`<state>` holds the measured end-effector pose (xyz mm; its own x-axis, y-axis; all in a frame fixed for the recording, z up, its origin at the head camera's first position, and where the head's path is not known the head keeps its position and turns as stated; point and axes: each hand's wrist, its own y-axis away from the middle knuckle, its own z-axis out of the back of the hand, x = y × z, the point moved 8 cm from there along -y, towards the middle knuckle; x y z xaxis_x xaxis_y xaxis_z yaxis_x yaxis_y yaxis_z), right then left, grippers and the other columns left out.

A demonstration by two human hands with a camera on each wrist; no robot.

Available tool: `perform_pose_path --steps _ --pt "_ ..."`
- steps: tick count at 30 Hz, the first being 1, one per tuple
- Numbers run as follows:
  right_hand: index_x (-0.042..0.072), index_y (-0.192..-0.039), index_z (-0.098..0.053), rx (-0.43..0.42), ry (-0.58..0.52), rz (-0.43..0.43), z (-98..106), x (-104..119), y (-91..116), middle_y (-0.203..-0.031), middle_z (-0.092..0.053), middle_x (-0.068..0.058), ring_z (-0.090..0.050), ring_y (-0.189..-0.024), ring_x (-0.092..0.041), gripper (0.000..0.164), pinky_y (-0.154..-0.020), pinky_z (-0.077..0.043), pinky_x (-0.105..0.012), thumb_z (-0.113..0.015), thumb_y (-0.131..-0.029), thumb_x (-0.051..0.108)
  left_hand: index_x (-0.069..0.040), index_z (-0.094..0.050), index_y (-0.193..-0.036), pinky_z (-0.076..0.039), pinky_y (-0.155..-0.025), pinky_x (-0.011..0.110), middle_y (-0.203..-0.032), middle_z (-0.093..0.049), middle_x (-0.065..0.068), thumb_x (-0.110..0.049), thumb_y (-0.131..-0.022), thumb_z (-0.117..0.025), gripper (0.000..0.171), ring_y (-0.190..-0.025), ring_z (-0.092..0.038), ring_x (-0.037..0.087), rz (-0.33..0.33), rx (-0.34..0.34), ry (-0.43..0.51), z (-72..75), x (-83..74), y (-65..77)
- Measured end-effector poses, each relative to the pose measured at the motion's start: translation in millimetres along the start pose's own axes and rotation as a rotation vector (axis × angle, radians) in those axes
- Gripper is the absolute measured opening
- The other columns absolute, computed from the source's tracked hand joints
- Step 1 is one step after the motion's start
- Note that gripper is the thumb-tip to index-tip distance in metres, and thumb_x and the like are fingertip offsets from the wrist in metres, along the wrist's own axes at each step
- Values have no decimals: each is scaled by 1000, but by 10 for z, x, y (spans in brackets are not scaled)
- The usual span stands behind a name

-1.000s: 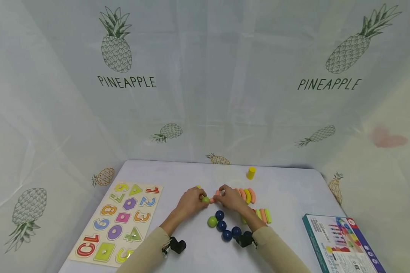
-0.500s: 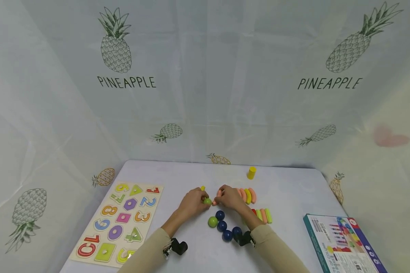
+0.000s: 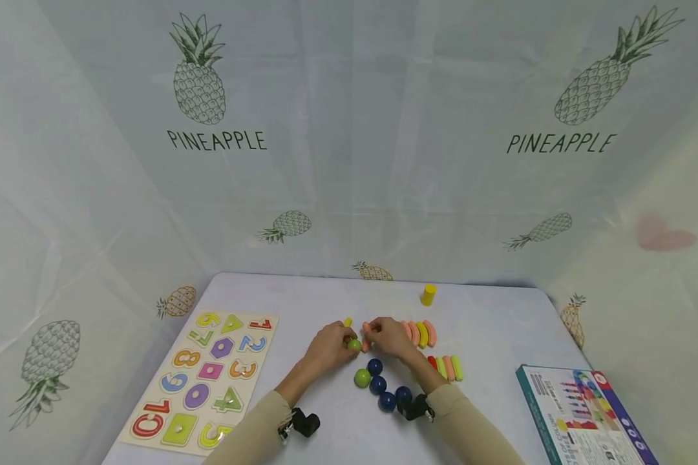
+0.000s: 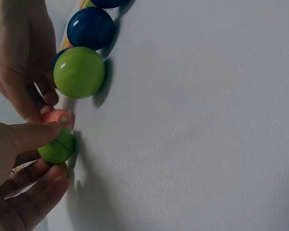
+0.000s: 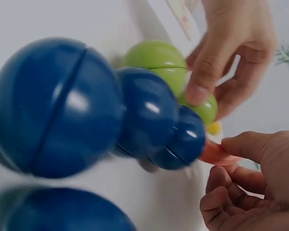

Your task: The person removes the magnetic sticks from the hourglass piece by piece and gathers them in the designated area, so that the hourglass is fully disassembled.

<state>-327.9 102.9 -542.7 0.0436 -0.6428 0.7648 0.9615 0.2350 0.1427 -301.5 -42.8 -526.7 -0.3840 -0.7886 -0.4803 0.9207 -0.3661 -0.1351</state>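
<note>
My left hand [image 3: 327, 347] pinches a small green ball [image 4: 58, 146] with a dark groove between thumb and fingers. Close beside it, my right hand [image 3: 392, 338] holds a curved orange piece [image 5: 215, 153] by thumb and fingertips. The end of that piece, with a pale dot on it, faces the green ball in the left wrist view, right at the left thumb tip. Just beyond the left fingers a yellow piece [image 3: 348, 321] shows in part. Nearer the body lie a larger green ball [image 3: 362, 378] and several grooved dark blue balls [image 3: 378, 385].
A number-and-shape puzzle board [image 3: 211, 371] lies at the left. Behind the right forearm are a row of curved orange and yellow pieces [image 3: 423, 334] and a row of straight coloured ones [image 3: 449, 367]. A yellow cylinder [image 3: 428, 294] stands farther back; a printed box [image 3: 587, 413] lies at right.
The left hand and its green ball have shifted slightly right and toward the body. In the right hand, the orange piece has turned more lengthwise, and more of the yellow piece shows.
</note>
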Motion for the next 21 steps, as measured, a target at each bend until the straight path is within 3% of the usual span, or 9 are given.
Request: perform_pose_path --steps 8,15,21 --pt "7 -115 -70 -93 -31 -1 505 -91 184 -88 -70 -2 -63 -69 -21 27 -59 -48 -30 -66 -98 28 -8 -77 -108 -49 -69 27 -99 -62 1 -22 -79 -86 33 -79 -56 10 37 0 -12 9 165 2" --pt "5 -126 -66 -170 29 -71 1018 -484 312 -109 -70 -12 -63 -84 -22 45 -69 -54 -33 -65 -98 40 -8 -75 -114 -54 -85 36 -117 -62 5 -17 -84 -81 33 -98 -63 18 34 14 8 55 241 29" --pt "0 -126 -62 -183 -45 -188 1206 -861 393 -103 -70 -12 -65 -84 -23 50 -72 -56 -34 -63 -98 41 -7 -73 -117 -53 -91 41 -122 -63 8 -10 -83 -79 35 -107 -63 23 -3 43 45 41 232 34"
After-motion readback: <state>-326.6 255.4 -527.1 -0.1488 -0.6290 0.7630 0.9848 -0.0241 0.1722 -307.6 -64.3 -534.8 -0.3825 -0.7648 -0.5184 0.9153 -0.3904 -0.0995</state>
